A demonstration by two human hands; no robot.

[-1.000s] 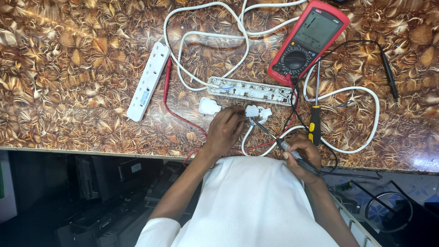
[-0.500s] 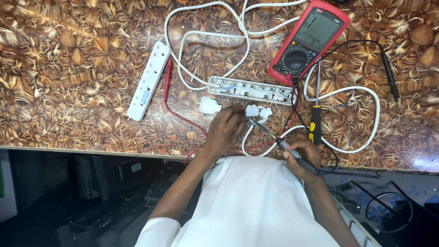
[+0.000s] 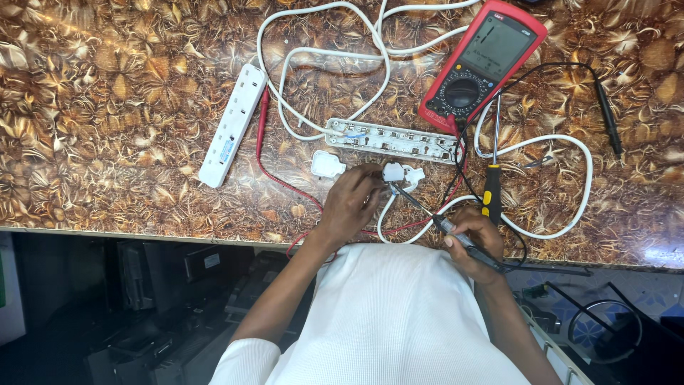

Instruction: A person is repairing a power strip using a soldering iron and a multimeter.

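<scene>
My left hand [image 3: 353, 203] rests on the patterned counter [image 3: 107, 142] and holds a small white plug part [image 3: 396, 172] at its fingertips. My right hand [image 3: 476, 239] grips a thin dark screwdriver [image 3: 427, 214] whose tip points up-left at that plug part. An opened white power strip [image 3: 388, 140] with bare contacts lies just beyond both hands. A white plug cover [image 3: 326, 164] sits left of the plug part.
A red multimeter [image 3: 484, 60] lies at the upper right with red and black leads. A yellow-and-black screwdriver [image 3: 491, 192] lies beside my right hand. A closed white power strip [image 3: 233, 125] lies at the left. White cable loops across the counter.
</scene>
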